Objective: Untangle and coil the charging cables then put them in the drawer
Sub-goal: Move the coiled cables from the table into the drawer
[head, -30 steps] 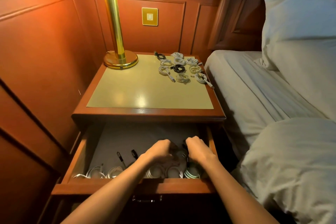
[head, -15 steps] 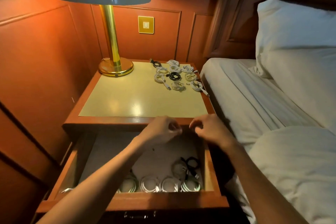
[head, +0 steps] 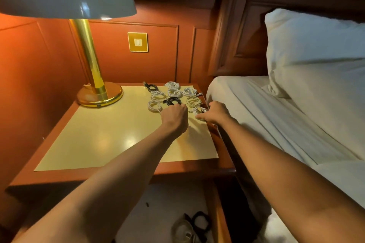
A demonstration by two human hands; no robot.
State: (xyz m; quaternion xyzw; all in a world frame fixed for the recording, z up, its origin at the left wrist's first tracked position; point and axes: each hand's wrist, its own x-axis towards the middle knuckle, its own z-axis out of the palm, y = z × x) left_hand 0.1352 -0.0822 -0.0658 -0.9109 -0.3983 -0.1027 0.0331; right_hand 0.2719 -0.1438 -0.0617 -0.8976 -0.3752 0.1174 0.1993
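The coiled cables (head: 174, 92) are laid in a loose cluster at the back right corner of the bench (head: 118, 134). Most are white, with a black coil (head: 173, 101) in the middle and another black one at the back. Every cable in view is wound, and no tangle can be seen. The edge coil (head: 198, 110), the white one nearest the right side, appears to be pinched between thumb and fingers of the right hand (head: 214, 113). The left hand (head: 174, 117) is curled, knuckles up, just in front of the black coil. Whether anything is grasped beneath it cannot be told, since its underside is hidden.

The drawer (head: 219, 213) is open below the bench, and a pale coil (head: 183, 229) and a dark cable (head: 199, 221) can be made out inside, near its right wall. The task is judged partly done: the winding seems finished and some cables are stowed, but the cluster on top is left to be carried down.

The edge coil lies right at the rim beside the bed (head: 276, 124), so it could be knocked into the gap there. The front of the bench is broad and open for the arms. The lamp (head: 99, 94) stands at the back left, well apart from the cables.
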